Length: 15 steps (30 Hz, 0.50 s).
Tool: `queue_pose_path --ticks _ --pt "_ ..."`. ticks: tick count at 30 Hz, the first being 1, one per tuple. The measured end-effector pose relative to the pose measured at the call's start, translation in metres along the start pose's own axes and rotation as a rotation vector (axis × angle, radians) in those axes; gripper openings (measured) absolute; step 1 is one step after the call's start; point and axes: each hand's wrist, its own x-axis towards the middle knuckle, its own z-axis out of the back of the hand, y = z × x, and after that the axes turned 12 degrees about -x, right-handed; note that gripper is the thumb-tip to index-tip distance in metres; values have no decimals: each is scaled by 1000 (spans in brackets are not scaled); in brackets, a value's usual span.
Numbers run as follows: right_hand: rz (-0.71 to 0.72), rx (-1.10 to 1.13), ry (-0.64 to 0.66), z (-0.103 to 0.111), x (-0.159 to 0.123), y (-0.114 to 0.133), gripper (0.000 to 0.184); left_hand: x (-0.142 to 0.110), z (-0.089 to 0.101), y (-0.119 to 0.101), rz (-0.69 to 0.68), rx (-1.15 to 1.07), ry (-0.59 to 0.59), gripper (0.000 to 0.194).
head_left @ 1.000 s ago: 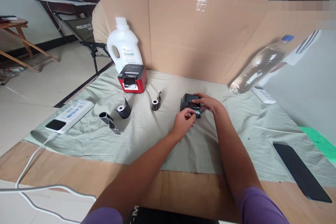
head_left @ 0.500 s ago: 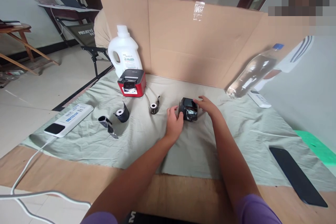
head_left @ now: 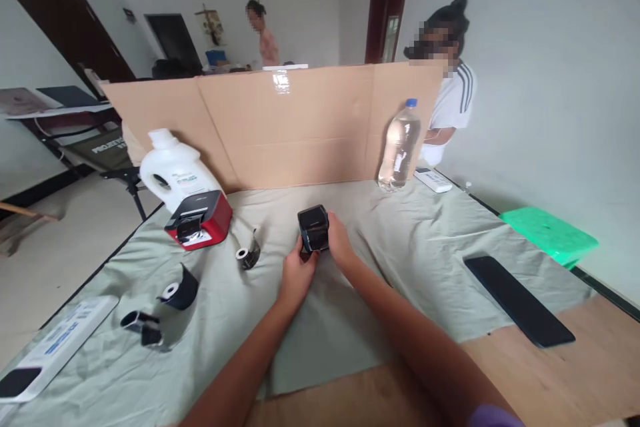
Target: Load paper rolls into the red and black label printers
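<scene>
A small black box-shaped printer [head_left: 313, 221] with a shiny front sits between my two hands in the middle of the cloth. My left hand [head_left: 298, 271] grips its lower left side, thumb and fingers around the bottom corner. Against its right side my right hand [head_left: 339, 238] is closed, its fingertips partly hidden behind the printer. Whether the printer is raised off the cloth I cannot tell. To the left lies a small paper roll [head_left: 243, 256] with a dark loose end. Farther left are a larger dark roll [head_left: 179, 289] and a curled black strip [head_left: 143, 328].
A red and black printer [head_left: 213, 220] stands before a white detergent jug [head_left: 180, 170]. Cardboard [head_left: 300, 127] walls the back, with a water bottle [head_left: 400, 147] at right. A white power strip [head_left: 65, 340] and a black phone [head_left: 520, 300] lie at the sides. A person [head_left: 455, 93] is behind.
The camera view has swung up and to the right. My right hand has come down from the printer's top edge onto its side, and my left hand has closed around its lower corner.
</scene>
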Motion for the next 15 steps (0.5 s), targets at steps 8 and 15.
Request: queue_pose_path --ticks 8,15 --pt "-25 204 -237 139 75 9 70 61 -141 -39 -137 69 124 52" --pt "-168 267 -452 249 91 -30 82 73 -264 -30 -147 14 253 29"
